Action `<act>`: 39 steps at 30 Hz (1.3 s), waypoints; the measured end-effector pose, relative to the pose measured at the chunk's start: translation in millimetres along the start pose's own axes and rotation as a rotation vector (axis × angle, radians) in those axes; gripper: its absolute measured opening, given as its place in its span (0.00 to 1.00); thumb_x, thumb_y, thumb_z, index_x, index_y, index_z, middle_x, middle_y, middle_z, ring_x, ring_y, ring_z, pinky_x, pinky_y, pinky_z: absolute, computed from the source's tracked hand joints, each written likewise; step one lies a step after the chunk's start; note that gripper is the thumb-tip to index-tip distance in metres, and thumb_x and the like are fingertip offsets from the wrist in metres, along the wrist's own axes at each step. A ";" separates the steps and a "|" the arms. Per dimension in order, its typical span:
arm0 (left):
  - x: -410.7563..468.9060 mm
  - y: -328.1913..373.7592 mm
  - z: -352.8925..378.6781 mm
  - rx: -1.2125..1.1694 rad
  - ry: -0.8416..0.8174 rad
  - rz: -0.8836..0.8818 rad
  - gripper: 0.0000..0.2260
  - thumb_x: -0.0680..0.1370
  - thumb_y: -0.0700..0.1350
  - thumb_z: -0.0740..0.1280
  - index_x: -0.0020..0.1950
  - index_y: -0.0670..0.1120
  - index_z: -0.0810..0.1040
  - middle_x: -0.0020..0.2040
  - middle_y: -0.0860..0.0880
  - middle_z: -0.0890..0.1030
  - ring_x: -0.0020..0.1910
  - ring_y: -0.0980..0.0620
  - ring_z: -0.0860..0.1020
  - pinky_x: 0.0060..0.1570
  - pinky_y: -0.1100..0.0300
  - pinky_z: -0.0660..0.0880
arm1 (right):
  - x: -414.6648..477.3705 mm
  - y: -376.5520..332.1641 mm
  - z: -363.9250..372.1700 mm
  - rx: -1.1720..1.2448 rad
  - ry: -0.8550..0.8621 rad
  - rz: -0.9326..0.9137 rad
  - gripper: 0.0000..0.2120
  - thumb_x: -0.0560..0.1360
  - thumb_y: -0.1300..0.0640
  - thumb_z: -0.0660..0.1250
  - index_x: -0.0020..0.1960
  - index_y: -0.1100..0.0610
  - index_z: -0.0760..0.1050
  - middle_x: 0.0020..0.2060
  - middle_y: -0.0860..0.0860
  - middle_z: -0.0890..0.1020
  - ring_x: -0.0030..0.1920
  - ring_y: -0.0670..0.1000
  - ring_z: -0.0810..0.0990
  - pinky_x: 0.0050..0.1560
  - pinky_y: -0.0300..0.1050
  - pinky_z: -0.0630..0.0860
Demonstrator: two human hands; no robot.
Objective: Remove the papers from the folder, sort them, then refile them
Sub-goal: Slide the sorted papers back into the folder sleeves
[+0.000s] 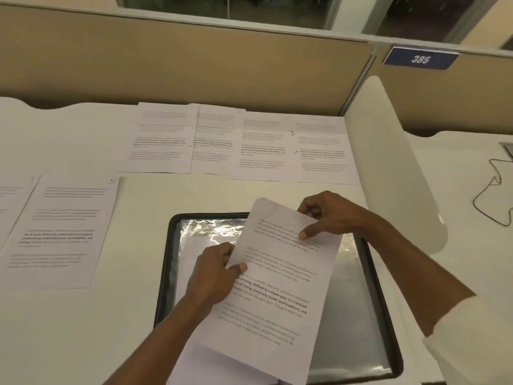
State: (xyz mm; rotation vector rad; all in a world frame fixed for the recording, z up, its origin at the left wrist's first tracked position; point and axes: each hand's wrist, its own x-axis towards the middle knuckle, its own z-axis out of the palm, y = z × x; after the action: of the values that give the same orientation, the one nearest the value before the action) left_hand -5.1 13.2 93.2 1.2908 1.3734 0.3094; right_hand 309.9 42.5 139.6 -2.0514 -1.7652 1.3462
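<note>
An open black folder (166, 262) with shiny clear sleeves lies on the white desk in front of me. Above it I hold one printed sheet (280, 284), tilted to the right. My left hand (215, 276) pinches the sheet's left edge, thumb on top. My right hand (330, 215) pinches its upper right edge, thumb on the text. Another white sheet (194, 362) shows beneath it at the folder's near edge. Several printed pages (238, 143) lie side by side in a row at the back of the desk. Two more pages (58, 232) lie at the left.
A beige partition wall (177, 62) runs behind the desk, with a blue sign reading 385 (420, 59). A white curved divider (394, 162) stands at the right. Beyond it a thin black cable (494, 190) lies on the neighbouring desk.
</note>
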 end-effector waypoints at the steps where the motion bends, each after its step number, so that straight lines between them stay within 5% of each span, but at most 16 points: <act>1: 1.9 2.3 3.2 -0.012 0.005 -0.010 0.07 0.79 0.45 0.76 0.57 0.52 0.83 0.51 0.56 0.88 0.43 0.54 0.88 0.49 0.47 0.86 | 6.1 -2.2 -2.7 -0.038 -0.030 -0.013 0.16 0.66 0.50 0.86 0.49 0.50 0.84 0.45 0.46 0.88 0.45 0.50 0.87 0.53 0.56 0.84; 12: 22.1 21.9 43.5 -0.022 0.274 -0.091 0.08 0.76 0.49 0.80 0.49 0.51 0.82 0.44 0.54 0.87 0.41 0.52 0.87 0.44 0.48 0.85 | 80.0 11.9 -55.2 -0.098 -0.150 -0.118 0.14 0.70 0.52 0.83 0.54 0.53 0.88 0.45 0.46 0.89 0.44 0.45 0.87 0.44 0.38 0.82; 15: 13.9 23.2 71.8 0.249 0.468 -0.136 0.11 0.77 0.53 0.77 0.52 0.50 0.80 0.46 0.54 0.84 0.45 0.52 0.84 0.42 0.56 0.80 | 100.0 26.2 -77.5 -0.147 -0.141 -0.154 0.14 0.71 0.52 0.83 0.55 0.53 0.88 0.46 0.45 0.88 0.44 0.45 0.87 0.44 0.38 0.80; 18: 0.3 35.4 114.0 0.521 0.642 -0.178 0.14 0.81 0.54 0.72 0.60 0.47 0.76 0.52 0.50 0.82 0.49 0.49 0.81 0.46 0.53 0.78 | 124.4 38.5 -104.0 -0.261 -0.072 -0.168 0.15 0.71 0.52 0.83 0.55 0.54 0.87 0.48 0.47 0.87 0.48 0.49 0.85 0.47 0.43 0.79; 23: 4.9 55.4 192.7 0.643 0.584 -0.152 0.16 0.83 0.59 0.63 0.65 0.51 0.75 0.60 0.53 0.77 0.60 0.51 0.77 0.56 0.54 0.77 | 153.6 49.2 -147.2 -0.320 -0.015 -0.202 0.10 0.71 0.54 0.83 0.49 0.51 0.84 0.43 0.48 0.85 0.49 0.55 0.82 0.46 0.44 0.73; 30: 30.7 68.1 268.4 0.769 0.488 -0.133 0.30 0.80 0.66 0.66 0.70 0.44 0.75 0.75 0.41 0.71 0.74 0.39 0.69 0.67 0.42 0.73 | 180.9 56.6 -181.0 -0.356 -0.005 -0.271 0.11 0.71 0.57 0.83 0.51 0.55 0.87 0.45 0.51 0.85 0.50 0.56 0.83 0.47 0.45 0.77; 33: 40.4 74.2 286.3 0.796 0.342 -0.204 0.44 0.80 0.73 0.57 0.82 0.41 0.59 0.85 0.35 0.50 0.83 0.31 0.47 0.77 0.28 0.54 | 187.7 57.2 -197.2 -0.354 -0.003 -0.297 0.10 0.72 0.59 0.82 0.51 0.57 0.86 0.44 0.53 0.86 0.47 0.56 0.83 0.44 0.43 0.77; 35: 46.9 78.9 297.2 0.795 0.302 -0.219 0.55 0.76 0.79 0.51 0.84 0.37 0.43 0.83 0.33 0.36 0.81 0.29 0.31 0.74 0.23 0.41 | 190.7 57.0 -209.6 -0.334 -0.013 -0.306 0.08 0.72 0.60 0.81 0.51 0.56 0.85 0.42 0.51 0.86 0.43 0.53 0.83 0.41 0.42 0.76; 39: 56.0 84.6 313.3 0.833 0.305 -0.248 0.60 0.73 0.83 0.49 0.81 0.35 0.32 0.79 0.31 0.27 0.76 0.28 0.23 0.70 0.20 0.36 | 196.8 59.6 -232.4 -0.366 -0.009 -0.293 0.11 0.72 0.59 0.82 0.53 0.56 0.86 0.44 0.53 0.87 0.40 0.50 0.82 0.43 0.42 0.78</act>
State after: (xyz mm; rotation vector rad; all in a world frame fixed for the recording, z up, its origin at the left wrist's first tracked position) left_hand 310.3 -62.8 37.1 1.7564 2.0134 -0.2905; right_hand 495.2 291.5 137.8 -1.8353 -2.3486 1.0109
